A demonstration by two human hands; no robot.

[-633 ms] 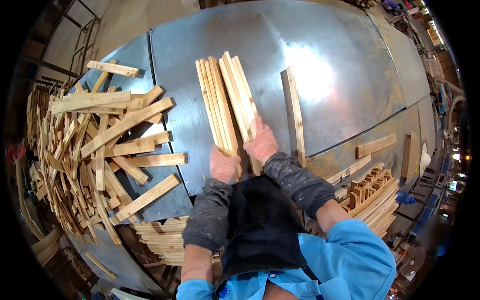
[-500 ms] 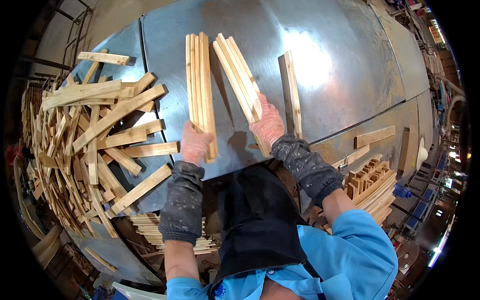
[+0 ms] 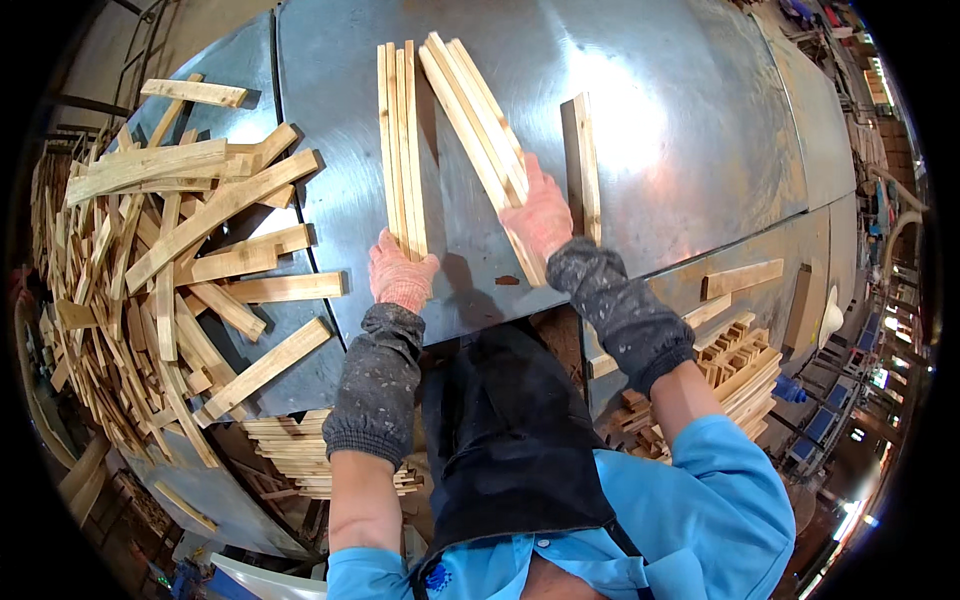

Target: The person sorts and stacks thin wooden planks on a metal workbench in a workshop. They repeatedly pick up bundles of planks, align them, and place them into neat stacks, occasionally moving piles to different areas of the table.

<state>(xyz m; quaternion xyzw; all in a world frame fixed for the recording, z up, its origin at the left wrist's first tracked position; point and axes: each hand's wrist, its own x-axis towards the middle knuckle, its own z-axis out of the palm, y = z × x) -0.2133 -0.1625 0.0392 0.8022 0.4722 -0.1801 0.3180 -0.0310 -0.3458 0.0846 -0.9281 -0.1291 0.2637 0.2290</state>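
Observation:
My left hand (image 3: 402,272), in a pinkish work glove, is closed round the near end of a bundle of narrow wooden strips (image 3: 402,150) standing side by side on the metal table. A second bundle of wooden strips (image 3: 475,120) slants from upper left to lower right, and my right hand (image 3: 541,208), gloved the same way, grips it near its lower end. The bundles' far ends lie close together, with bare metal between their near ends. Just right of my right hand a single wooden strip (image 3: 590,165) rests apart.
A big jumbled heap of wooden strips (image 3: 150,260) covers the table's left side. Stacked strips (image 3: 745,365) stand below right, and another stack (image 3: 285,450) lies beneath the table's front edge. Loose pieces (image 3: 745,278) lie on the right-hand section of the metal table (image 3: 690,120).
Both hands have pushed their bundles farther from me. The left bundle's near end now sits farther up the table, and the gap between the bundles' far ends has narrowed.

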